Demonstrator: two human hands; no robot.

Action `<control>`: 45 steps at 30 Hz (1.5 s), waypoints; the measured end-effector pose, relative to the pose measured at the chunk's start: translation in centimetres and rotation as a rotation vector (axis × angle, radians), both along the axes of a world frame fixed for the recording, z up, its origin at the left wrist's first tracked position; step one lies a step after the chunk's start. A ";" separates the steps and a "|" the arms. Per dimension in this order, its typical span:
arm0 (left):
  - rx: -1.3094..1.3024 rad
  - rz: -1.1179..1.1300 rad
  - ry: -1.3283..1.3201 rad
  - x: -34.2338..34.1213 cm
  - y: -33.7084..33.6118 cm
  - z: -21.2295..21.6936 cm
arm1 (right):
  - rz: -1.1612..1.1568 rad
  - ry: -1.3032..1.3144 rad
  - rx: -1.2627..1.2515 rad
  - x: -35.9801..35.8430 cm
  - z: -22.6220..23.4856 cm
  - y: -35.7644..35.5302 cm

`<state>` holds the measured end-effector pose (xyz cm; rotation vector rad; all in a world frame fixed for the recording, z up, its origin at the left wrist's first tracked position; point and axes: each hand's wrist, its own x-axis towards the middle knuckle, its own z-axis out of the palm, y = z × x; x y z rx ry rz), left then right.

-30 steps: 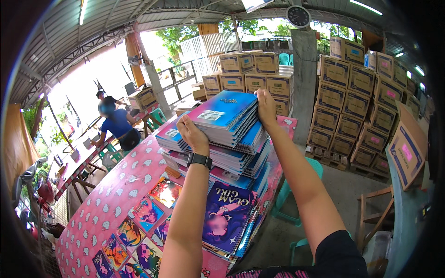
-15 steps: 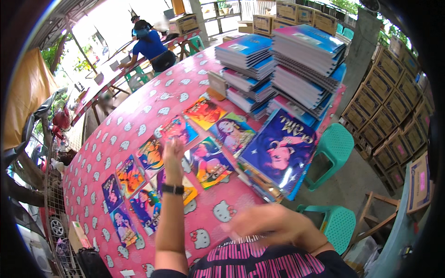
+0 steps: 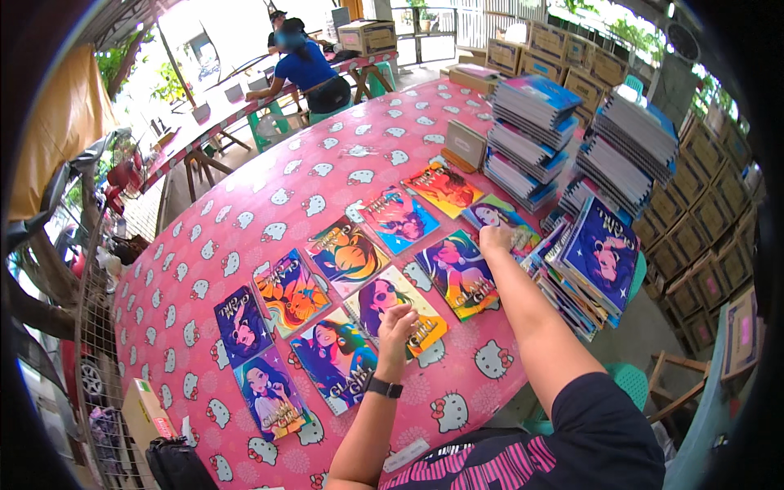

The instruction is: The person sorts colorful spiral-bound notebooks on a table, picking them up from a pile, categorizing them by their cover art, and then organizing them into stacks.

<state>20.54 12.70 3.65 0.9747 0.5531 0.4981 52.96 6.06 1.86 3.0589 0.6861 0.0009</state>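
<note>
Colorful illustrated notebooks lie in two rows on a pink table (image 3: 359,175). My right hand (image 3: 496,239) is closed at the near edge of a green-and-purple notebook (image 3: 490,213) at the right end of the near row; its fingertips are partly hidden. Beside it lies a rainbow-colored notebook (image 3: 459,276). My left hand (image 3: 398,325), with a dark watch on the wrist, hovers over a cream-and-yellow notebook (image 3: 382,296), fingers loosely curled and apart, nothing in them. Farther back are a pink-and-blue notebook (image 3: 400,219) and an orange one (image 3: 443,189). A dark purple notebook (image 3: 242,327) lies at far left.
A leaning pile of notebooks with a purple one (image 3: 600,255) on top stands at the right edge. Behind it rise tall stacks of spiral notebooks (image 3: 531,143). A small upright box (image 3: 465,145) stands beside them. Another person (image 3: 314,73) works at a far table; cartons (image 3: 710,237) line the right.
My right hand has reached from near my body to the green-and-purple notebook. My left hand has drawn back from the pink-and-blue notebook. The view has shifted, bringing the table's right side further over.
</note>
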 end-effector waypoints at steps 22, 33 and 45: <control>0.170 0.239 0.142 -1.2 5.5 -6.6 | -0.102 0.156 0.345 15.6 0.8 10.5; -0.293 0.302 -0.063 -6.3 3.4 -4.5 | 0.188 0.952 1.061 -13.0 1.5 -1.7; 0.298 0.408 0.321 -7.6 -0.7 -4.8 | 0.564 -0.236 0.108 -15.5 -2.9 -1.9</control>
